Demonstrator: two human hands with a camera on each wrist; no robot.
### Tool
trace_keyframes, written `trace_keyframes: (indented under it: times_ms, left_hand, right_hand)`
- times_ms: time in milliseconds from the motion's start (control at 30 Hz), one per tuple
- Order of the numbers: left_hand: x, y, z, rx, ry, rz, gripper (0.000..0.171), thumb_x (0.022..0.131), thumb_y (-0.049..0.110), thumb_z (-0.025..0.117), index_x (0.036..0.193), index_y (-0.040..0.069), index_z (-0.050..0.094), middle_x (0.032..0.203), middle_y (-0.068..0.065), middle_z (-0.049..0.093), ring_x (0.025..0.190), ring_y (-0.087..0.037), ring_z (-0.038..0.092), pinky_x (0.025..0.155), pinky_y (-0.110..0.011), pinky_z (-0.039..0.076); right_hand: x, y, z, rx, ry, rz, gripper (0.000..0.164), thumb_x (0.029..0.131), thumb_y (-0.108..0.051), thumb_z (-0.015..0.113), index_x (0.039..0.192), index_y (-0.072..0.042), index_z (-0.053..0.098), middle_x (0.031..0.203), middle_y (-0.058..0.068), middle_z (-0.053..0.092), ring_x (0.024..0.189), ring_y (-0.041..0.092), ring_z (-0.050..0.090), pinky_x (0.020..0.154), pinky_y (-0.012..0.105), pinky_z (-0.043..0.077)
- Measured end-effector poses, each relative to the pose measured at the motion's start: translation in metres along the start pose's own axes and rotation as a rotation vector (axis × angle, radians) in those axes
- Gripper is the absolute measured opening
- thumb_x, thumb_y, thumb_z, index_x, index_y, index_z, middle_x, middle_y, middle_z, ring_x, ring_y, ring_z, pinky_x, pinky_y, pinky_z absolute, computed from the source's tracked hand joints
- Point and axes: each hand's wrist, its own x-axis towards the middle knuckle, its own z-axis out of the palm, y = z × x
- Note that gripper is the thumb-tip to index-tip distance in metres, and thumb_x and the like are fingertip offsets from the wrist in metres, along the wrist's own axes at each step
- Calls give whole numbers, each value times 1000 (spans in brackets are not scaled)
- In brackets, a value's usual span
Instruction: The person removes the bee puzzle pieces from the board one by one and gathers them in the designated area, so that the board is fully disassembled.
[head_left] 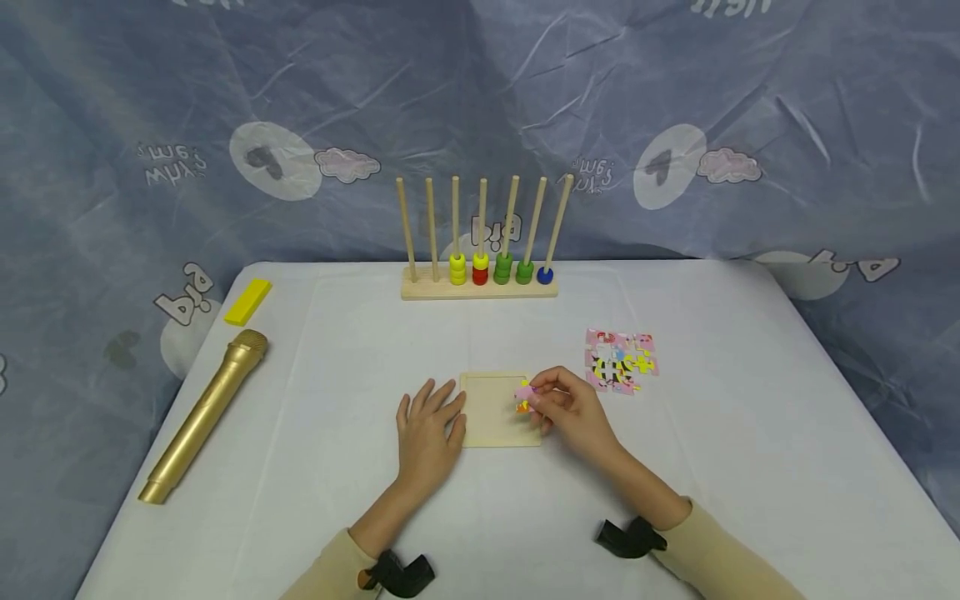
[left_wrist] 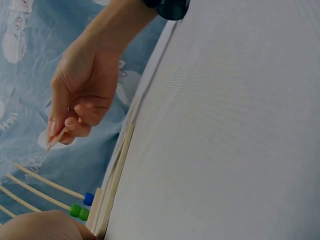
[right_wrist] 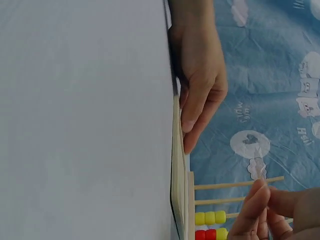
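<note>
A pale wooden puzzle tray (head_left: 491,421) with a thin raised border lies flat on the white table. My left hand (head_left: 429,435) rests at its left edge with fingers spread, the fingertips right at the border. Over the tray's right side, my right hand (head_left: 572,408) pinches a pink and yellow jigsaw piece (head_left: 522,398) between thumb and fingers. The left wrist view shows that piece (left_wrist: 56,138) edge-on, held above the tray. Right of the tray lies a group of joined jigsaw pieces (head_left: 611,371), pink with yellow and black print, with gaps among them.
At the back stands a wooden bead rack (head_left: 480,293) with upright pegs and coloured beads. A gold microphone (head_left: 202,417) lies along the left side, a yellow block (head_left: 247,302) beyond it. Behind the table (head_left: 345,358) hangs a blue-grey printed cloth (head_left: 450,92).
</note>
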Motion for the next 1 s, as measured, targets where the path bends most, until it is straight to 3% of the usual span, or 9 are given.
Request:
trace_keyframes:
  times_ms: [133, 267, 500, 700, 867, 1000]
  left_hand:
    - [1, 0, 0, 3, 4, 6, 31, 88, 13, 68, 118, 8, 71, 136, -11, 61, 137, -37, 43, 110, -67, 19]
    - [2, -1, 0, 11, 4, 7, 31, 88, 13, 69, 118, 9, 71, 136, -10, 60, 137, -36, 43, 110, -66, 19]
    - [3, -3, -1, 20, 7, 6, 31, 88, 13, 69, 119, 9, 70, 137, -9, 60, 137, -36, 43, 111, -65, 20]
    - [4, -2, -1, 13, 7, 9, 32, 88, 13, 69, 119, 9, 70, 137, -10, 60, 137, -36, 43, 111, -66, 20]
    - [4, -2, -1, 9, 6, 4, 32, 88, 13, 69, 119, 9, 70, 137, -10, 60, 137, -36, 43, 111, -65, 19]
    - [3, -2, 0, 9, -1, -2, 32, 88, 13, 69, 120, 9, 70, 137, -9, 60, 137, -36, 43, 111, -65, 19]
  right_hand:
    - [0, -9, -10, -14, 2, -13, 16, 91, 3, 62, 106, 7, 57, 83, 12, 58, 62, 26, 60, 55, 24, 51]
    - [0, -16, -24, -46, 37, 5, 18, 92, 3, 61, 110, 7, 57, 88, 11, 56, 66, 27, 59, 59, 24, 52]
    - [-4, -9, -52, -122, 150, 60, 22, 93, 0, 61, 113, 7, 57, 88, 1, 60, 68, 14, 61, 64, 21, 53]
    - [-12, 0, -88, -106, 282, 97, 25, 92, -1, 64, 115, 9, 58, 87, -1, 60, 67, 8, 64, 63, 17, 54]
    - [-19, 10, -120, -108, 434, 175, 28, 91, -1, 64, 117, 8, 57, 84, -4, 57, 67, 2, 66, 63, 14, 53]
    - [-23, 22, -134, -183, 477, 251, 29, 93, -4, 63, 119, 8, 58, 81, -7, 57, 66, 1, 64, 61, 14, 53]
